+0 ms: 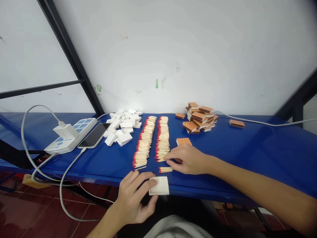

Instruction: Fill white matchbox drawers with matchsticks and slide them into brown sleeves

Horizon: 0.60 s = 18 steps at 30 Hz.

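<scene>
My left hand grips a white matchbox tray at the table's front edge, fingers on its top and left side, thumb below. My right hand lies over the near end of the right row of red-tipped matches. Its index finger is stretched out, touching matches there, with a gap to the thumb. Just below that fingertip lies a small separate group of matches. To the left runs a second long row of matches. A single orange matchbox lies behind my right hand.
White trays are heaped at the back left, near a phone and a power strip with cables. A pile of orange matchboxes stands at the back right. One more matchbox lies farther right, by a cable.
</scene>
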Each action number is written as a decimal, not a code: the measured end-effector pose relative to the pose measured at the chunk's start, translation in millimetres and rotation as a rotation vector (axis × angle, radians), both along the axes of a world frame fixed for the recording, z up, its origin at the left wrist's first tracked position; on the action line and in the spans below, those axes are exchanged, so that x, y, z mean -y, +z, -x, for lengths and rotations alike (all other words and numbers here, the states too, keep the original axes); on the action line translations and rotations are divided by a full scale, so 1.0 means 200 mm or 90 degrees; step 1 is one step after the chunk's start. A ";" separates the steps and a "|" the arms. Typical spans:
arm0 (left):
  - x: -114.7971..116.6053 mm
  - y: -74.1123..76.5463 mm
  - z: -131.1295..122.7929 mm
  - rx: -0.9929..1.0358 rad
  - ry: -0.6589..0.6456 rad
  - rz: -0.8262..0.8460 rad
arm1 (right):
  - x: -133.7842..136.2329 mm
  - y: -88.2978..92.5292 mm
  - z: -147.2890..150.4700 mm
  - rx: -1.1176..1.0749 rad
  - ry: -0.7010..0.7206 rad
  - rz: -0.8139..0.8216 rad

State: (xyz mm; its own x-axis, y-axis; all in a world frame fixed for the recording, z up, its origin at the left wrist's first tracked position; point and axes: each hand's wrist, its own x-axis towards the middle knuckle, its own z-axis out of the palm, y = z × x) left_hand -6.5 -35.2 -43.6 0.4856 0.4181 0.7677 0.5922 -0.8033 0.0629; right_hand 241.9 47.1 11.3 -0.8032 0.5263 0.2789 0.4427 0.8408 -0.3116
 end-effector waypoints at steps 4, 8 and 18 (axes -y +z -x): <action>0.00 0.00 0.00 -0.006 0.004 -0.001 | 0.00 0.00 0.00 0.005 0.006 -0.015; 0.00 -0.01 0.00 -0.008 0.007 0.003 | 0.00 -0.01 -0.01 0.001 0.016 -0.024; 0.00 -0.01 0.00 -0.003 0.001 0.002 | 0.00 0.00 -0.01 0.008 0.016 -0.013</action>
State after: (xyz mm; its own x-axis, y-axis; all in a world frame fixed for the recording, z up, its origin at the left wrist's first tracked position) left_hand -7.4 -35.0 -44.8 0.4885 0.4210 0.7643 0.5940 -0.8021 0.0621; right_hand 243.0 48.0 11.8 -0.8196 0.5003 0.2791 0.4251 0.8577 -0.2891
